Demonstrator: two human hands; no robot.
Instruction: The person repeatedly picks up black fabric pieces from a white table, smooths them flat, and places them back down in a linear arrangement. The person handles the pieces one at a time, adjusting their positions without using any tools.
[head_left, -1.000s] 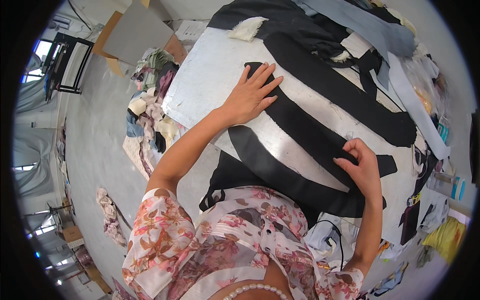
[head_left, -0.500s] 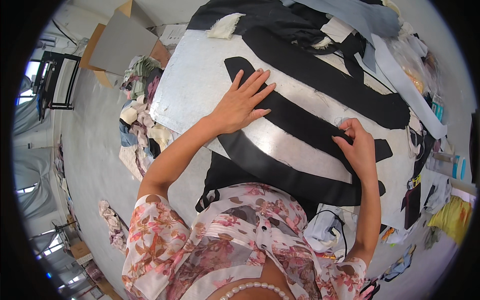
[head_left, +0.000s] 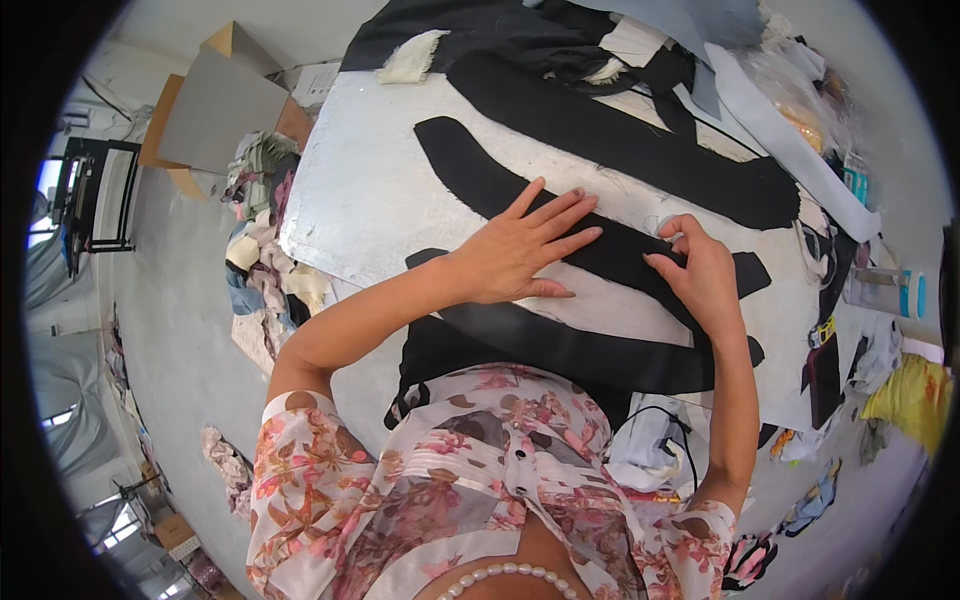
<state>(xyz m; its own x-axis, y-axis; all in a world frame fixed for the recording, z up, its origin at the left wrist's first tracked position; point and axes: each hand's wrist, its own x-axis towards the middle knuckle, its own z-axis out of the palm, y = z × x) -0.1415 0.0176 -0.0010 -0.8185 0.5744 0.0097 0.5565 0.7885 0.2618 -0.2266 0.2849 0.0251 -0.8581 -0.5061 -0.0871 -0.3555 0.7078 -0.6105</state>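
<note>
My left hand (head_left: 520, 252) lies flat with fingers spread on a long black fabric strip (head_left: 470, 170) that runs across a silver-grey table top (head_left: 370, 190). My right hand (head_left: 703, 270) rests on the same strip further right, fingertips pinched at its upper edge. A second black strip (head_left: 580, 350) lies nearer my body, and a third, wider one (head_left: 640, 140) lies beyond my hands.
Dark cloth is heaped at the table's far edge (head_left: 500, 30). Fabric scraps are piled on the floor at the left (head_left: 260, 240), beside cardboard sheets (head_left: 215, 110). Grey cloth, plastic bags and small items crowd the right side (head_left: 800, 110). A black cable (head_left: 680, 430) lies near my waist.
Both hands have come closer together on the middle strip; my left hand has slid toward the right and now lies flat near my right hand. The view has shifted closer to the table.
</note>
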